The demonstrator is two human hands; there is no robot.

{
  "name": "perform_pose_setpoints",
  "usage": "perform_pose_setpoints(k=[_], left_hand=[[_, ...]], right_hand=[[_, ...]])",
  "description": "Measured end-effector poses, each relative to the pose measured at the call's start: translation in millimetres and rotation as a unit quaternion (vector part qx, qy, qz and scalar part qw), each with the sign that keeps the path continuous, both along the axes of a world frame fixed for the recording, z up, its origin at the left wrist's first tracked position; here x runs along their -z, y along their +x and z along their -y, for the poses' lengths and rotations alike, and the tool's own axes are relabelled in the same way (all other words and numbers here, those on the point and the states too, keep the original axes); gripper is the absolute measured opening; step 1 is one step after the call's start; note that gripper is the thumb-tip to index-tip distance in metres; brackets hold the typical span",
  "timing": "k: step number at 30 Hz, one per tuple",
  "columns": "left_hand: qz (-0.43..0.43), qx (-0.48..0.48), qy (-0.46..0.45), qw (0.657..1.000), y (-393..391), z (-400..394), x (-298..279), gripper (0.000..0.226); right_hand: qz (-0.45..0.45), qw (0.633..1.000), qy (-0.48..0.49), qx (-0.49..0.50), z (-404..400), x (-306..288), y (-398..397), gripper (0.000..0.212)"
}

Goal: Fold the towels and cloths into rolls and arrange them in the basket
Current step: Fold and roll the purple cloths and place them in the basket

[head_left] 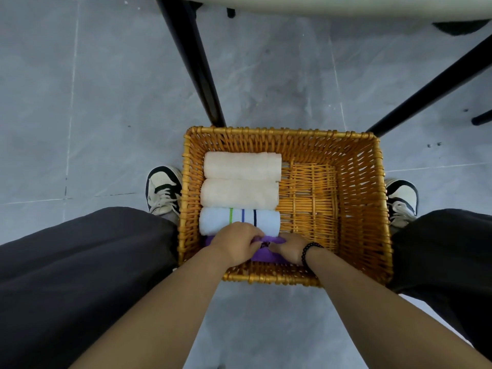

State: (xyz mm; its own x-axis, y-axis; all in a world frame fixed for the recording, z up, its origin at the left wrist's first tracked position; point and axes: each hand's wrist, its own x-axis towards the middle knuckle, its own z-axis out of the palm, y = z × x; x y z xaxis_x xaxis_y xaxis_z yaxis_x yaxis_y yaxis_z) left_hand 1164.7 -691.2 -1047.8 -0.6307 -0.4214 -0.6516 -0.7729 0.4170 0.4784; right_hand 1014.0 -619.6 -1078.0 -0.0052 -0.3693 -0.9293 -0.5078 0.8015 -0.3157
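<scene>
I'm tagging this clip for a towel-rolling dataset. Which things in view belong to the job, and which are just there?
Job: wicker basket, two cream rolls, striped white roll, purple cloth, left hand, right hand.

Just there: table legs, sneakers, floor.

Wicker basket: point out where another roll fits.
Free: the right half of the woven orange wicker basket, bare floor beside the roll ends. Crowded: the left column, two cream rolled towels, white striped roll, purple cloth under both hands.

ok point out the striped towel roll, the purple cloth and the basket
striped towel roll (226,218): head view, left part of roll
purple cloth (263,255): head view, strip between the hands
basket (282,132): head view, far rim
</scene>
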Motion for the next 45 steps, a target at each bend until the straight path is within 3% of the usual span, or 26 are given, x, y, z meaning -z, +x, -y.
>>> perform_pose_setpoints(k=[7,13,18,21,27,31,35,40,45], left_hand=[[0.081,0.158,-0.136,0.975,-7.9,-13.7,8.3,0.025],[0.047,0.094,-0.129,0.986,-2.3,-12.5,7.8,0.016],[0.0,0.069,-0.073,0.995,4.4,-6.4,6.1,0.032],[0.003,0.11,-0.099,0.989,6.4,-6.4,6.7,0.041],[0.06,0.201,-0.197,0.958,-7.0,-2.3,6.5,0.032],[0.085,0.204,-0.149,0.964,-10.2,3.1,5.9,0.031],[0.076,0.193,-0.144,0.968,-1.6,2.9,10.0,0.029],[0.075,0.17,-0.166,0.968,-3.3,-8.0,18.6,0.02],[0.067,0.093,-0.041,0.993,-1.2,6.7,12.2,0.028]], right_hand=[[-0.02,0.999,0.017,-0.038,2.6,7.0,2.8,0.04],[-0.076,0.997,0.013,0.007,-1.4,14.2,3.5,0.054],[0.029,0.998,0.014,0.053,-10.8,4.6,-25.5,0.034],[-0.028,1.0,-0.008,0.009,-14.6,4.1,-26.7,0.036],[-0.114,0.993,0.0,-0.02,-5.0,13.1,-8.2,0.044],[-0.138,0.989,-0.012,-0.05,3.0,7.5,-18.7,0.043],[-0.051,0.998,0.015,0.033,7.9,2.6,-27.8,0.042],[-0.136,0.989,-0.043,-0.04,0.2,8.1,-20.6,0.044],[-0.118,0.991,-0.052,-0.023,-5.8,6.0,-22.4,0.042]])
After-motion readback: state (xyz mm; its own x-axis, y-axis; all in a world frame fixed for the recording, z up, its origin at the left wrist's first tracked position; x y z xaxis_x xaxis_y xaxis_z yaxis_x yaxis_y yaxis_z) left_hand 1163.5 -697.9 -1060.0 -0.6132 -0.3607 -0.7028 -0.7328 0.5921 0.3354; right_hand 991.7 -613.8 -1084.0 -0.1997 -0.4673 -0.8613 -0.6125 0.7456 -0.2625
